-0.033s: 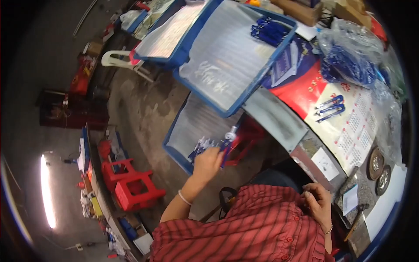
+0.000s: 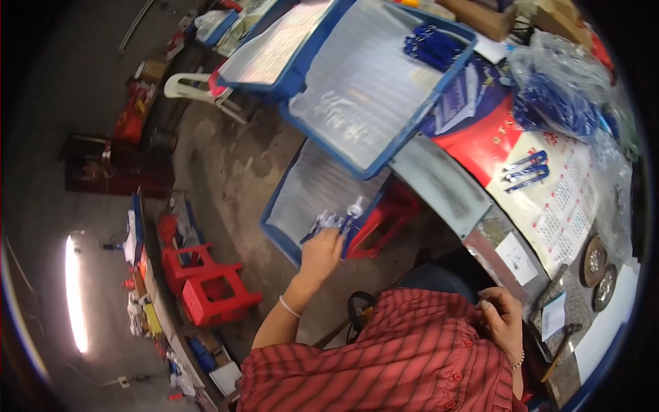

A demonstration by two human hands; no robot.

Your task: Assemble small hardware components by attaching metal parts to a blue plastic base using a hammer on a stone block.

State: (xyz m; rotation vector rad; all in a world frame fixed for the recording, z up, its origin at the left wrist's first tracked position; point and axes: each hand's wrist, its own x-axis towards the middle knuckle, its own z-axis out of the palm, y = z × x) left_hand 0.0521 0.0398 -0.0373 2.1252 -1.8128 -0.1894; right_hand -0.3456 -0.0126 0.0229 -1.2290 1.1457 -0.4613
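Note:
My left hand [image 2: 321,255] reaches over the near corner of the lower blue tray [image 2: 273,232], its fingers closed round a slim blue tool with a round silver head [image 2: 352,213]. Similar blue-and-silver pieces [image 2: 322,223] lie bunched in the tray, partly behind my fingers. Close to my shirt and the bench edge, my right hand [image 2: 504,319] has its fingers curled in; whether anything is in them is hidden. Several blue-and-silver tools [image 2: 527,172] rest on a printed calendar sheet [image 2: 566,196] on the bench.
An upper blue tray [image 2: 329,154], lined with white sheet, holds a blue bundle [image 2: 434,47]. Behind the calendar are plastic bags of blue pieces [image 2: 556,103]. Two round dishes [image 2: 604,287] and a hammer [image 2: 561,349] sit at right. Red stools [image 2: 220,295] stand on the floor at left.
My left hand has moved slightly left and down with the blue tool, which now stands lower over the tray. The view has shifted a little; my right hand keeps its pose.

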